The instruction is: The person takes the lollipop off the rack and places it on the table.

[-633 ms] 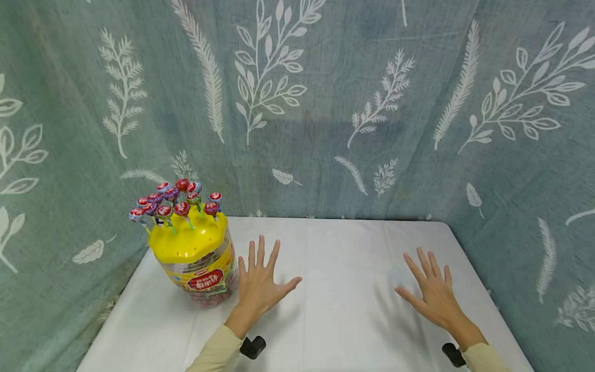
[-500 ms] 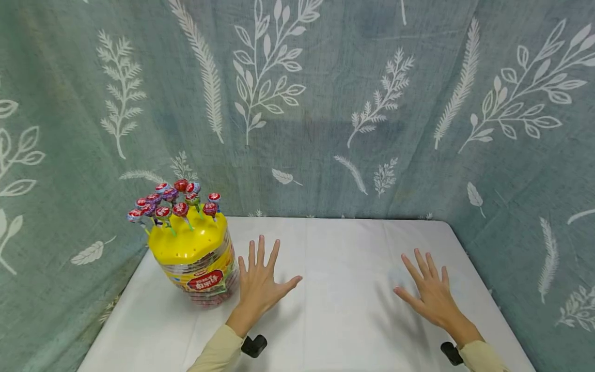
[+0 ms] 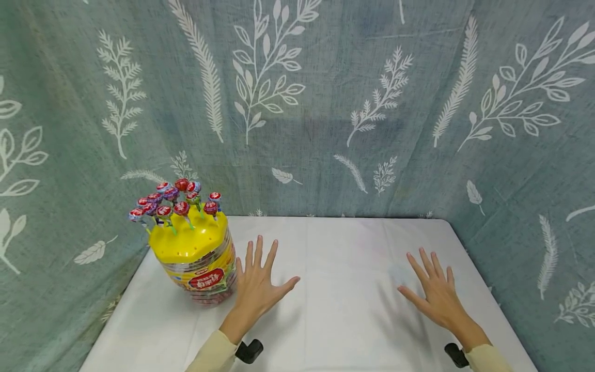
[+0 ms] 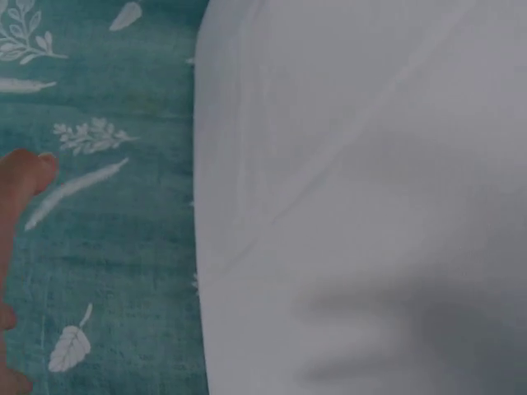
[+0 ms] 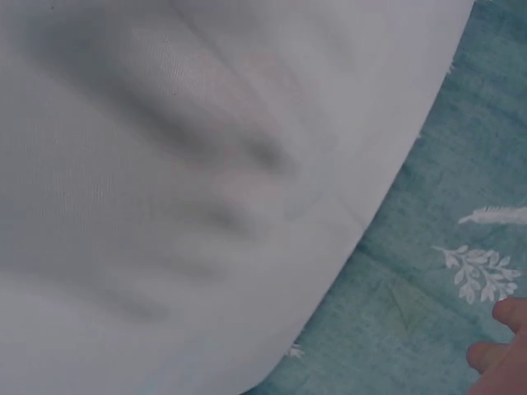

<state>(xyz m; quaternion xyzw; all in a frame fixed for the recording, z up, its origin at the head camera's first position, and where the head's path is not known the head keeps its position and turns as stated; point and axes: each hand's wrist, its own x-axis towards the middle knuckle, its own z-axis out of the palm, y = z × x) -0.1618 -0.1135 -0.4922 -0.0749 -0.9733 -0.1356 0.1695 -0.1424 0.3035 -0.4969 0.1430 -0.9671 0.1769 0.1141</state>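
Observation:
My left hand (image 3: 255, 289) hovers over the white table with its fingers spread and straight, holding nothing. Just to its left stands a big plastic candy jar (image 3: 204, 279) with a yellow lid (image 3: 188, 242). Several wrapped lollipops (image 3: 182, 208) stick up from holes in that lid, mostly toward its back and left. Over the right part of the table my right hand (image 3: 438, 297) is also spread, palm down and holding nothing. The left wrist view catches only fingertips (image 4: 33, 171) at its left edge; in the right wrist view, fingertips (image 5: 510, 317) show at the lower right.
A white cloth covers the table (image 3: 344, 268), and both hands cast shadows on it. Green fabric (image 3: 316, 103) with white leaf prints hangs behind the table and along both sides. A small black device (image 3: 249, 351) is worn at the left wrist, another (image 3: 456, 355) at the right.
Both hands stay spread. The left hand has shifted very slightly left, and the right hand slightly right. The jar and lollipops stay where they were.

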